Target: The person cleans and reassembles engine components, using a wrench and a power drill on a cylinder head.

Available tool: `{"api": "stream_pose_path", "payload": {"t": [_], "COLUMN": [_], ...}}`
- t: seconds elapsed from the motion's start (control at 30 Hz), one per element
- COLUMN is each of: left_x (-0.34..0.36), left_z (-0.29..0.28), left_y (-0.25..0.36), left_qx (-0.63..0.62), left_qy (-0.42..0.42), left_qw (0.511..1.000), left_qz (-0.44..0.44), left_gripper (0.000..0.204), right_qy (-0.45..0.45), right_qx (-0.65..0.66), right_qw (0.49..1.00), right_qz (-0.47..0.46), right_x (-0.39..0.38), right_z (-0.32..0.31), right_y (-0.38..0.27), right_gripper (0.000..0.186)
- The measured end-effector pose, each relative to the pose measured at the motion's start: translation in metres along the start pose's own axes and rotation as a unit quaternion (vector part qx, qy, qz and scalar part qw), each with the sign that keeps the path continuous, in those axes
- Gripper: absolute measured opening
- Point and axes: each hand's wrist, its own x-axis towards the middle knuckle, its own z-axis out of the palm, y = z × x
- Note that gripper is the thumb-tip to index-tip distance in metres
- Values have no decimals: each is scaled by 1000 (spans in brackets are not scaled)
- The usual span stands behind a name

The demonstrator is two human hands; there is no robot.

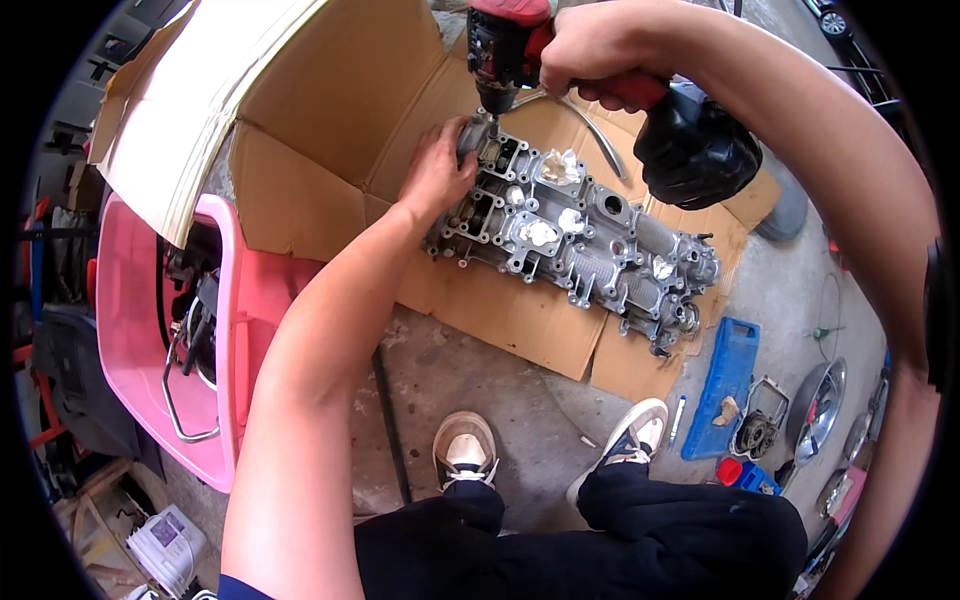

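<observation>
A grey cast-metal engine cylinder head point(590, 255) lies slantwise on flattened cardboard, with crumpled white wads in several of its openings. My left hand point(440, 170) grips its upper left end, fingers curled over the edge. Above that same end, my right hand point(605, 65) is closed round the handle of a red and black cordless drill point(505, 50). The drill points downward, its tip at the top corner of the casting. A black battery end point(695, 150) sticks out below my right hand. Exactly what the tip touches is too small to make out.
Cardboard point(320, 140) stands up as a wall at the left. Beside it is a pink tub point(225, 350) of metal parts. A curved grey hose point(597, 135) lies behind the casting. At right are a blue case point(722, 385), a marker point(679, 420) and a metal bowl point(815, 410).
</observation>
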Motion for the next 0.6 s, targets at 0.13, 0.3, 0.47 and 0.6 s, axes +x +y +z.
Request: {"api": "stream_pose_path", "payload": {"t": [0.13, 0.3, 0.47, 0.6], "left_x": [-1, -3, -3, 4], "left_z": [2, -1, -2, 0], "left_y": [-2, 2, 2, 14], "left_qx": [-41, -26, -29, 0], "left_qy": [-4, -16, -13, -12], "left_qw": [999, 999, 999, 999], "left_qz": [-16, -28, -43, -45], "left_gripper": [47, 48, 47, 44], "right_qy": [24, 1, 40, 83], "right_qx": [-7, 12, 53, 85], "right_qw": [1000, 1000, 998, 993], "right_qz": [2, -15, -7, -26], "right_x": [-4, -1, -14, -54], "right_z": [0, -4, -4, -10], "right_y": [-3, 3, 12, 42], "right_gripper": [14, 15, 19, 20]}}
